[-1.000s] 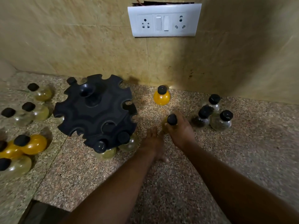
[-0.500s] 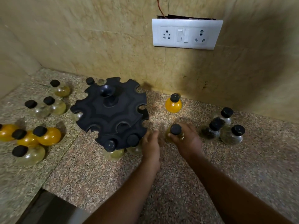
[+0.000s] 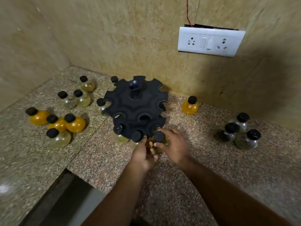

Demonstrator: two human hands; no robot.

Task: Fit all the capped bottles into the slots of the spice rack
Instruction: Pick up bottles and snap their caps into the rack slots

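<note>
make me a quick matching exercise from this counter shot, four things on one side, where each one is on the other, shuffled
Things:
1. lone orange bottle
2. three dark bottles
3. switchboard
4. bottle in the right hand

Places:
A. at the rack's near edge
B. on the wall, upper right
C. clustered at the far right of the counter
D. alone between the spice rack and the wall, right of the rack

Pairs: 1-D, 2-C, 3-B, 4-A

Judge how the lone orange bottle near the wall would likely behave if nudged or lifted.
The orange bottle has a round, bulbous body, so it would probably roll if tipped over. It looks nearly full, so likely heavy for its size. Its glossy surface may be slippery; the narrow black cap seems the surer hold.
</note>
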